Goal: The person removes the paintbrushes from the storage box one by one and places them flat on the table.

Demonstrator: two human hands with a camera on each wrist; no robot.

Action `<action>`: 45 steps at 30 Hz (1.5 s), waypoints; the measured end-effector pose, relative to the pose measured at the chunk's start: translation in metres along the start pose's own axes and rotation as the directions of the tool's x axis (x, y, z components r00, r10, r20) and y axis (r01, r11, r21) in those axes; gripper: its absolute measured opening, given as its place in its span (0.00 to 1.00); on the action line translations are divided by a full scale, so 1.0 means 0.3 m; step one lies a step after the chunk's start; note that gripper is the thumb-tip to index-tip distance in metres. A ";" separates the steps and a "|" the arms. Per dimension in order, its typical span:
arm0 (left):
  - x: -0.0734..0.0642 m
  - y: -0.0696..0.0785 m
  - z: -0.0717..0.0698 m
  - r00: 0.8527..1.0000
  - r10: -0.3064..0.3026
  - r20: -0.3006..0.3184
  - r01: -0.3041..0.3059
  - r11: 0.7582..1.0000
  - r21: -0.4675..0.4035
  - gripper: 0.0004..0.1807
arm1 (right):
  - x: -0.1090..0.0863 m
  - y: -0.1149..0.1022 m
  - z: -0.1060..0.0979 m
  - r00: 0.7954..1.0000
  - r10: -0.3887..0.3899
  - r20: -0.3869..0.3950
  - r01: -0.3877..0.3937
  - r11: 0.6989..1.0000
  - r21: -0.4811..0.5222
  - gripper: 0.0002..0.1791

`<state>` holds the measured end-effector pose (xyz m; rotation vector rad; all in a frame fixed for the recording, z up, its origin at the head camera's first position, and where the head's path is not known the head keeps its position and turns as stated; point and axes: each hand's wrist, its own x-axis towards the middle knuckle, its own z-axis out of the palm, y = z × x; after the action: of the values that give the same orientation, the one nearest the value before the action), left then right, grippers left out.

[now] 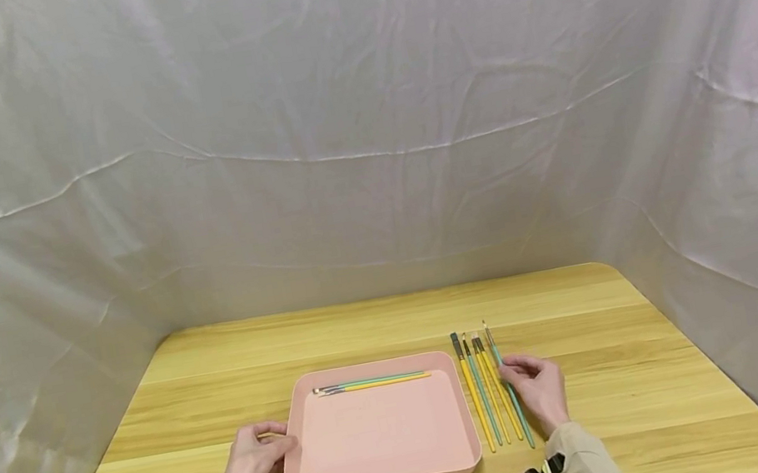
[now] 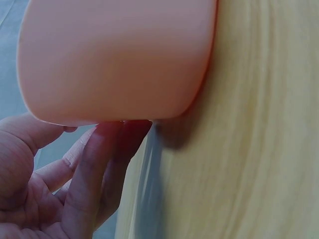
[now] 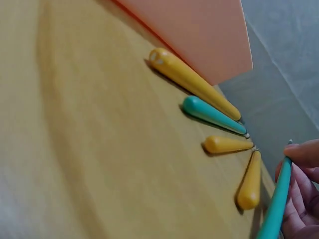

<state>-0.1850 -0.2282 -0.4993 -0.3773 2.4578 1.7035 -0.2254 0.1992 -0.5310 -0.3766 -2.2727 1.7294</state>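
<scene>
- Judging by the layout, the work is partway along: a green-handled paintbrush and a yellow-handled paintbrush lie in the pink tray, between the hands; five others are outside it.
- Four of those lie on the worktop, between tray and right hand: from the tray outward, a first yellow brush, a green brush, a second yellow brush and a third yellow brush.
- The right hand pinches the fifth, a teal paintbrush, between thumb and fingers; whether it is lifted, I cannot tell.
- Its long axis runs away from the person, bristles beyond the hand and leaning slightly left, handle end nearer. The four loose ones point much the same way.
- Inside the tray, the pair lie crosswise along the far wall, bristles toward the left-hand side.
- The left hand, fingers bent, lightly grips the tray's left edge, thumb at the rim.
</scene>
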 end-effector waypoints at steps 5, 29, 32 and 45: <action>0.001 -0.001 0.000 1.000 0.001 0.004 -0.001 1.000 -0.004 0.16 | 0.007 0.014 0.003 1.000 -0.015 -0.004 0.014 0.996 -0.083 0.13; 0.000 -0.002 -0.002 1.000 -0.001 0.011 0.001 1.000 -0.016 0.15 | 0.013 0.018 0.016 0.994 -0.105 -0.003 0.101 0.959 -0.263 0.10; 0.000 -0.003 -0.002 1.000 0.003 0.013 -0.003 1.000 -0.012 0.15 | 0.010 0.020 0.016 0.992 -0.126 -0.009 0.119 0.951 -0.284 0.09; -0.001 -0.003 -0.004 1.000 0.006 0.022 -0.005 1.000 -0.026 0.16 | 0.012 0.020 0.022 0.988 -0.157 -0.018 0.141 0.928 -0.344 0.08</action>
<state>-0.1844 -0.2296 -0.4995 -0.3524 2.4260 1.7333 -0.2307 0.1962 -0.5382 -0.2962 -2.4975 1.2395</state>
